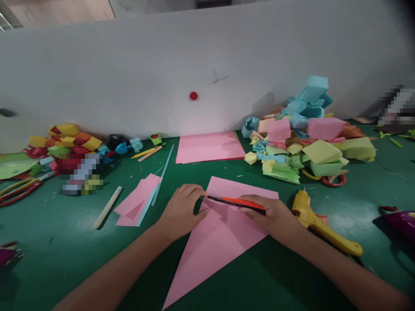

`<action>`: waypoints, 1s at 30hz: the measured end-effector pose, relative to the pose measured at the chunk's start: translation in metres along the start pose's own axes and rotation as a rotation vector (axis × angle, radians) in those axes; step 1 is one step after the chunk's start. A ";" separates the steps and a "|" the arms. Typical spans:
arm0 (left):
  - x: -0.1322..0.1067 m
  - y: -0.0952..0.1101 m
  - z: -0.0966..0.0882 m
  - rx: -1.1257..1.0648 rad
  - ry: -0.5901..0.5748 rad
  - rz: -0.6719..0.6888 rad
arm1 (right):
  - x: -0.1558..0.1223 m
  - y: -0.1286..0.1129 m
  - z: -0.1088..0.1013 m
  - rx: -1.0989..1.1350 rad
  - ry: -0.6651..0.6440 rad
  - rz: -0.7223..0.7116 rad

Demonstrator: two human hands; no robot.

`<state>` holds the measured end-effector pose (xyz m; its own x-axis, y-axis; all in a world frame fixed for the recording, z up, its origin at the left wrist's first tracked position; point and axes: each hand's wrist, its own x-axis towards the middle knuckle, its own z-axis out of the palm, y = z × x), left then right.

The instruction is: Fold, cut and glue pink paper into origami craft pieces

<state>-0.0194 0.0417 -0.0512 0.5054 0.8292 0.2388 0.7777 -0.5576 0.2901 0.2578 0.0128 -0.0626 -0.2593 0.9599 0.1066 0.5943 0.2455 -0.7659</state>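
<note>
A pink sheet of paper (223, 246) with a long pointed corner lies on the green table under both hands. My right hand (270, 216) is wrapped round an orange-red and black utility knife (246, 203), held nearly level over the sheet's upper part. Its narrow dark front end points left. My left hand (184, 209) is at the sheet's left edge, its index fingertip by the knife's front end. The left thumb lies lower on the paper, with a gap between thumb and index finger.
Pink sheets (210, 147) lie against the white partition (145, 77). Folded paper pieces are heaped at right (324, 151) and left (71, 138). A yellow glue gun (324, 231) lies beside my right forearm. Left are pink scraps (138, 201), a pale stick (108, 208) and scissors (27, 188).
</note>
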 end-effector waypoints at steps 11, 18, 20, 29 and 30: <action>0.008 -0.025 -0.004 0.133 -0.221 -0.019 | 0.001 -0.004 0.002 -0.030 0.003 0.015; 0.008 -0.026 -0.004 0.139 -0.239 -0.028 | 0.001 -0.004 0.005 -0.020 0.004 -0.013; 0.007 -0.025 -0.004 0.142 -0.240 -0.021 | 0.001 -0.004 0.005 -0.034 0.004 -0.007; 0.008 -0.026 -0.002 0.144 -0.244 -0.018 | 0.001 -0.002 0.007 -0.052 -0.005 -0.013; 0.008 -0.026 -0.003 0.143 -0.249 -0.020 | 0.001 -0.002 0.007 -0.056 -0.006 -0.009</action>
<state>-0.0368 0.0628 -0.0545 0.5521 0.8338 -0.0059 0.8243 -0.5447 0.1542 0.2511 0.0124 -0.0653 -0.2692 0.9568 0.1098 0.6332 0.2617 -0.7284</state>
